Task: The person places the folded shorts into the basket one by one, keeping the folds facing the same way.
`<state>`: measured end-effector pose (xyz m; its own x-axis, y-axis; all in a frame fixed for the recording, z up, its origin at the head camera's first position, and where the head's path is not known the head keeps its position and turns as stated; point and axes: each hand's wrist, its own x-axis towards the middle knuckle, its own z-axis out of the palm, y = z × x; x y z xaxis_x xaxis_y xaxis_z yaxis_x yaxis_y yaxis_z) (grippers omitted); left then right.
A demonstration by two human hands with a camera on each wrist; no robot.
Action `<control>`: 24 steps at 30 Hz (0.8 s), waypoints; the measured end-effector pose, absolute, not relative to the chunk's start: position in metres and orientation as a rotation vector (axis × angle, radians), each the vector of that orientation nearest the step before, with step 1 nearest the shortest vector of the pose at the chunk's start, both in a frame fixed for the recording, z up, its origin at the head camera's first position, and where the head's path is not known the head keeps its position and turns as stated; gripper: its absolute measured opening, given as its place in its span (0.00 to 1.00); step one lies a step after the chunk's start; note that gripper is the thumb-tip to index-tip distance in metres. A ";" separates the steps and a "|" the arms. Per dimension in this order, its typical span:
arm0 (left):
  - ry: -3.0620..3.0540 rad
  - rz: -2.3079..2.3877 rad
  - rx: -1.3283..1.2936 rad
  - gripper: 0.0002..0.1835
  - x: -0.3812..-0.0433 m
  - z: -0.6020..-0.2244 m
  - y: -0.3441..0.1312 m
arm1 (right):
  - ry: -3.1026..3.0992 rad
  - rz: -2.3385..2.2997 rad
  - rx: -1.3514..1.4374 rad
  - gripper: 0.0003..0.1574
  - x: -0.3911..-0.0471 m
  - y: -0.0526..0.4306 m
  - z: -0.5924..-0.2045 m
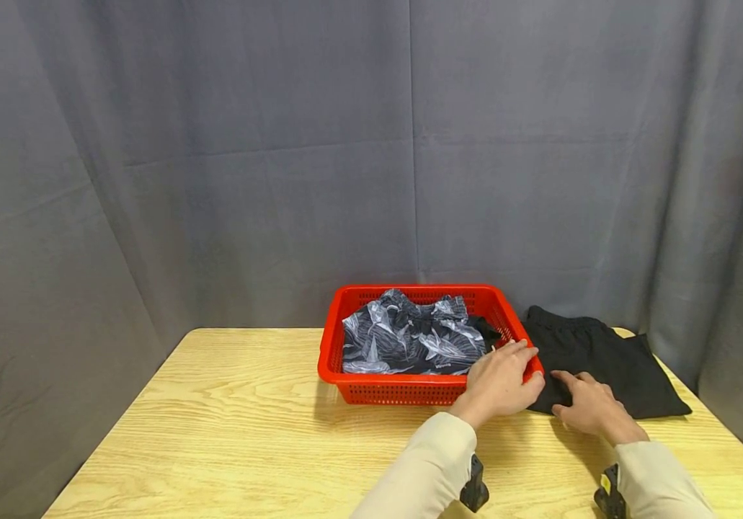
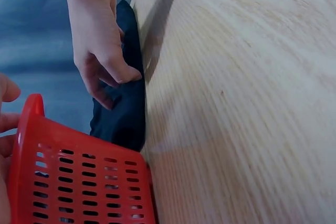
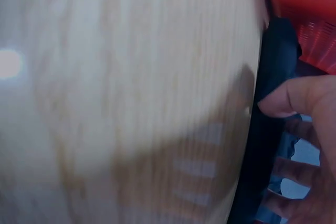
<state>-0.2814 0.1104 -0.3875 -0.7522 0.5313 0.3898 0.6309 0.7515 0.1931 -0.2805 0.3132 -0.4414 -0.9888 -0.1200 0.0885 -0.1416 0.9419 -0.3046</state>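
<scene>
A red plastic basket (image 1: pixel 403 393) with slotted walls stands at the table's back edge, holding a folded black garment (image 1: pixel 419 339) with a grey-white leaf-like print. At the basket's near right corner is my left hand (image 1: pixel 504 378), gripping the rim with fingers over it and thumb on the near side. To the right of the basket lie black shorts (image 1: pixel 611 367), spread flat. My right hand (image 1: pixel 594 411) is over their near left part, fingers spread and bent down, fingertips touching the cloth. In the right wrist view, the thumb (image 3: pixel 281 103) is at the shorts' near edge.
The basket and shorts are on a light wood-grain table (image 1: pixel 215 432). Grey curtains (image 1: pixel 280 180) hang behind the table and at both sides. Some dark cloth (image 1: pixel 484 328) lies beside the printed garment inside the basket.
</scene>
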 end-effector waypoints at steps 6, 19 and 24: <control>-2.638 -0.324 -0.894 0.22 -0.280 -0.390 0.114 | -3.029 0.406 0.355 0.37 -0.281 0.317 -0.444; -2.653 -0.247 -0.878 0.23 -0.277 -0.395 0.114 | -2.851 0.198 0.545 0.22 -0.280 0.320 -0.455; -2.655 -0.267 -0.875 0.23 -0.277 -0.396 0.114 | -2.853 0.209 0.568 0.22 -0.279 0.320 -0.454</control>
